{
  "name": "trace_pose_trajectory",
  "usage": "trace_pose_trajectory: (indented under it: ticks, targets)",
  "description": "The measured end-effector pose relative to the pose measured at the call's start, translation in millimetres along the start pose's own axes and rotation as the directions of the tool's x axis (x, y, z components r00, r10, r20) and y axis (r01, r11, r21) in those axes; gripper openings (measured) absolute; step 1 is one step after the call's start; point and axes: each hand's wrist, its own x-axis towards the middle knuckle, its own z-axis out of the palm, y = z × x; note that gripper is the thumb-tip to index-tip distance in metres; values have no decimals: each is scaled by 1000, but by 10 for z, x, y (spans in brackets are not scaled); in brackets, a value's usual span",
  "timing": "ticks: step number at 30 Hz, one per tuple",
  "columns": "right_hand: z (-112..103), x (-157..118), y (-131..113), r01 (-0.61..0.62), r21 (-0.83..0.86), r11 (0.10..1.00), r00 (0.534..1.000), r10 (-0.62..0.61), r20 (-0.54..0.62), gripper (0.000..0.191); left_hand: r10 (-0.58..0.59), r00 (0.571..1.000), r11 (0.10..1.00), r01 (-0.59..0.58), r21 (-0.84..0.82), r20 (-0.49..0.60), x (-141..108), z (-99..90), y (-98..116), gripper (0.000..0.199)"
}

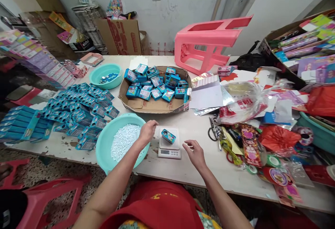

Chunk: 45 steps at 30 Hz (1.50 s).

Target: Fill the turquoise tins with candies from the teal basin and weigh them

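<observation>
A small blue box point(168, 136) with a round dark opening lies on the pan of a white digital scale point(169, 153). My left hand point(148, 131) is above the right rim of a turquoise basin point(101, 149), its fingers pressed together toward the scale; whatever they may hold is too small to make out. Many small pale tablets point(124, 140) fill the bottom of that basin. To the right of the scale hovers my right hand point(194, 153), fingers curved and apart, touching nothing.
Behind the scale stands a cardboard tray point(154, 107) of blue boxes. More blue boxes point(83, 112) crowd the left, near a second turquoise basin point(94, 79). A pink stool point(204, 35) lies at the back; scissors point(212, 131), bags and packaging cover the right.
</observation>
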Motion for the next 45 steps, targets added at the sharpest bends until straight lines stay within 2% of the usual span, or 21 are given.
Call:
trace_pose_trajectory:
  ticks: [3, 7, 10, 13, 21, 26, 29, 31, 32, 35, 37, 38, 39, 41, 45]
  targets:
    - [135, 43, -85, 38, 20, 999, 998, -39, 49, 43, -134, 988, 990, 136, 22, -78, -332, -144, -383, 20]
    - [371, 124, -159, 122, 9, 993, 989, -122, 85, 62, -325, 941, 945, 326, -11, -90, -995, -234, -818, 20]
    - [493, 194, -163, 146, -13, 989, 985, -144, 94, 68, -429, 894, 903, 423, -73, -128, -1415, -262, -923, 22]
    - [503, 245, -128, 175, -17, 985, 975, -170, 143, 73, -483, 860, 876, 473, -100, -167, -1675, -285, -929, 25]
    - [317, 259, 24, 204, -74, 976, 954, -181, 238, 80, -453, 864, 890, 451, -59, -219, -1997, -291, -965, 28]
    - [505, 244, 34, 186, -59, 981, 968, -173, 181, 78, -505, 833, 863, 481, -154, -225, -1972, -284, -958, 27]
    - [655, 270, -55, 153, -38, 988, 982, -147, 120, 54, -555, 812, 812, 483, -327, -179, -1826, -211, -931, 26]
    - [689, 307, -237, 187, -46, 981, 978, -181, 104, 39, -602, 793, 710, 480, -515, -92, -1674, -161, -871, 29]
    - [683, 325, -378, 232, -55, 971, 968, -225, 110, 35, -627, 778, 621, 474, -624, -34, -1585, -151, -823, 32]
    - [636, 338, -950, 411, -60, 909, 901, -396, 180, 31, -639, 751, 228, 394, -890, 169, -1295, -218, -625, 51]
    - [655, 315, -1334, 496, -42, 867, 848, -474, 236, 33, -572, 778, -14, 307, -952, 260, -1107, -322, -507, 63]
    - [699, 300, -1486, 527, -46, 848, 823, -496, 277, 33, -536, 798, -101, 264, -959, 276, -1022, -375, -471, 66]
    - [766, 289, -1597, 549, -55, 834, 802, -508, 315, 33, -511, 813, -166, 223, -961, 277, -945, -419, -457, 67]
    - [954, 280, -1702, 572, -82, 816, 775, -505, 381, 32, -516, 815, -253, 150, -956, 264, -825, -469, -496, 62]
    - [1328, 305, -1663, 554, -115, 825, 786, -472, 400, 34, -565, 765, -402, 73, -913, 309, -737, -476, -731, 37]
